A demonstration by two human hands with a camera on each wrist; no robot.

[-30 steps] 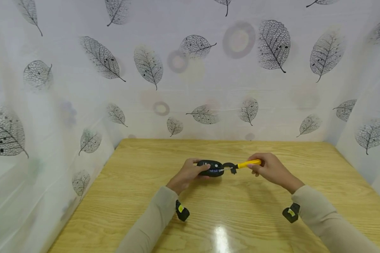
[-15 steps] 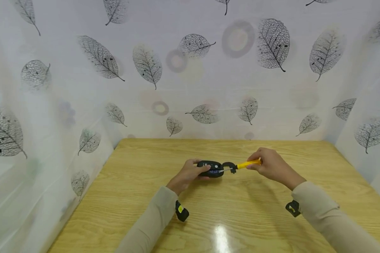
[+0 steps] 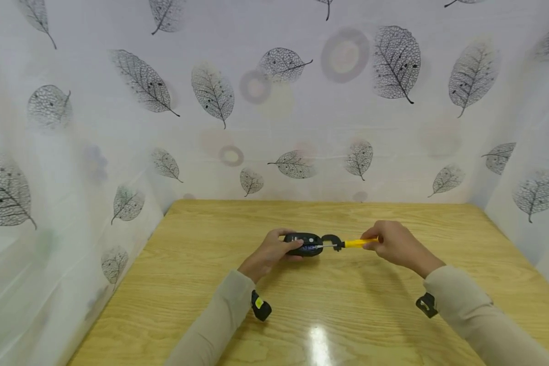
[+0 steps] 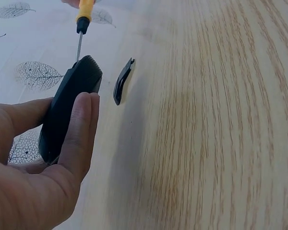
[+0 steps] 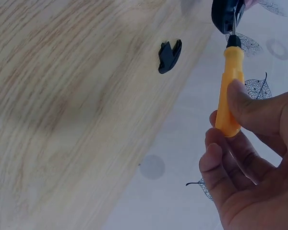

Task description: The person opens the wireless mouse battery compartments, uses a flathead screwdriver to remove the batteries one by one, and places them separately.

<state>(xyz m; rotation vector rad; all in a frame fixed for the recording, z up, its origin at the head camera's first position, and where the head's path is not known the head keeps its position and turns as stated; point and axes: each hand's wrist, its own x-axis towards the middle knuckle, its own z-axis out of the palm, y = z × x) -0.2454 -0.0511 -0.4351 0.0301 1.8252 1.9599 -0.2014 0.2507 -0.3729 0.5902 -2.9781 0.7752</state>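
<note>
White curtains with grey leaf prints hang all around our wooden desk (image 3: 210, 284). We hold a black mouse (image 3: 304, 243) in our left hand (image 3: 269, 252), with the thumb on one side and the fingers (image 4: 79, 129) curled round the other. It sits in the middle of the desk, toward the far side. Our right hand (image 3: 395, 244) pinches a screwdriver (image 3: 352, 244) by its yellow handle, between the thumb and the fingertips (image 5: 220, 163). The thin metal tip points left and touches the right end of the mouse. A small curved black piece (image 3: 333, 239) lies on the desk just behind the metal tip, close to the mouse. From the left wrist view we see this piece lying flat on the wood, apart from the mouse. Both our sleeves (image 3: 219, 315) are beige, and a small black camera (image 3: 261, 306) sits on each wrist.
</note>
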